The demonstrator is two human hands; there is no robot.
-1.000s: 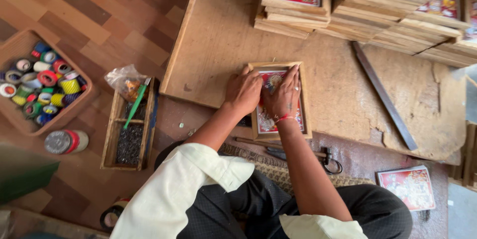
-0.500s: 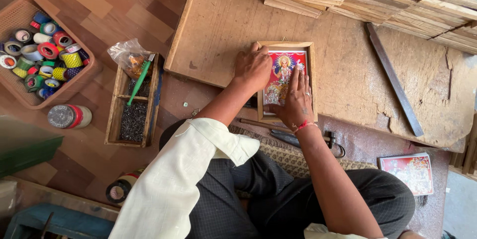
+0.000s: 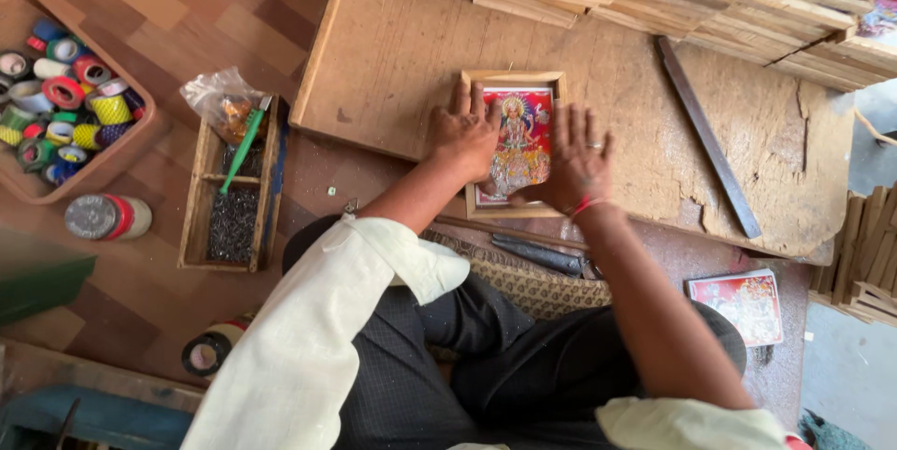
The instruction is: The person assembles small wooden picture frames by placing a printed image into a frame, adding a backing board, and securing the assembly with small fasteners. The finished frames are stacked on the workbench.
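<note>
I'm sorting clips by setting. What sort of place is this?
Probably a small picture-framing workshop, worked from the floor. Both hands, left hand and right hand, press a colourful print into a wooden frame on a worn board, with stacked frames behind and a tray of tape rolls.

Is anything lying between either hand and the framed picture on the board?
Nothing visible: the left hand and right hand both rest flat, fingers spread, directly on the framed picture lying on the wooden board.

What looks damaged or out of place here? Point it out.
The wooden work board is cracked and chipped along its right edge, with splintered patches. The stacked frames lie fanned unevenly. The framed picture under both hands looks intact.
</note>
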